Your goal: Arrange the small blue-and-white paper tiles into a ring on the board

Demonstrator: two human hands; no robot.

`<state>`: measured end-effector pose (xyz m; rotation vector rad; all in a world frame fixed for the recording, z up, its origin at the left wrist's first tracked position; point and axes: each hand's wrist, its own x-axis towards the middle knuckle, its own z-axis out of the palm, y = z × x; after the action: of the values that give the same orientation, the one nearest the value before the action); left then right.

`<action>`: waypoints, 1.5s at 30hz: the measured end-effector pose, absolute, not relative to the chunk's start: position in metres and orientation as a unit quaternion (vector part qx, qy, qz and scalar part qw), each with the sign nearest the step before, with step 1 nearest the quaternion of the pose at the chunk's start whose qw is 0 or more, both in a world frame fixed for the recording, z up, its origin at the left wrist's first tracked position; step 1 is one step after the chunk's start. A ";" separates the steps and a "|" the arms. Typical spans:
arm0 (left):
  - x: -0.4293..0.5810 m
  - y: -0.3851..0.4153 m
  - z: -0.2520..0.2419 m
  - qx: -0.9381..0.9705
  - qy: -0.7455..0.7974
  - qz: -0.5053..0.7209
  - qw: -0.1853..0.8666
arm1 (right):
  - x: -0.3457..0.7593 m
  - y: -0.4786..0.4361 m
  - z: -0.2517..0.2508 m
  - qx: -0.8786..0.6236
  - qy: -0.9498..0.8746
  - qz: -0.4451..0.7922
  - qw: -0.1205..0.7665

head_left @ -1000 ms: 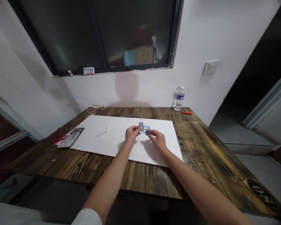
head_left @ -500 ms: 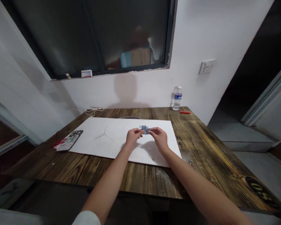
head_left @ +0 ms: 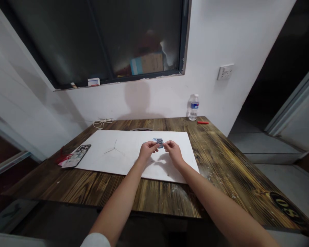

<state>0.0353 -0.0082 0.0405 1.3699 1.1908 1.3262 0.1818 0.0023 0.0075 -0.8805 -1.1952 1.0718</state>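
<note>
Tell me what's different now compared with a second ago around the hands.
The loose spread of blue cards has been gathered into one tight stack, pinched between the left hand and right hand, which drew closer together. The white sheet, phone and bottle stayed put.

Dark wooden tabletop (head_left: 221,161) carries a white rectangular sheet (head_left: 123,151), a patterned phone (head_left: 77,156), a clear plastic bottle (head_left: 193,107), a red pen (head_left: 203,122)

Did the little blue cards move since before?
Yes. The blue cards, spread out before, are now bunched inward between the left hand and right hand, same spot near the far edge of the white sheet.
</note>
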 end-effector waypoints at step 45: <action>0.013 0.001 0.047 0.356 0.519 0.671 0.392 | 0.149 -0.033 0.018 -0.387 -0.914 -0.053 0.107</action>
<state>0.0130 0.0012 0.0466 0.9041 1.3191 1.7032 0.1492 -0.0327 0.0182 -1.1398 -2.6911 -0.1556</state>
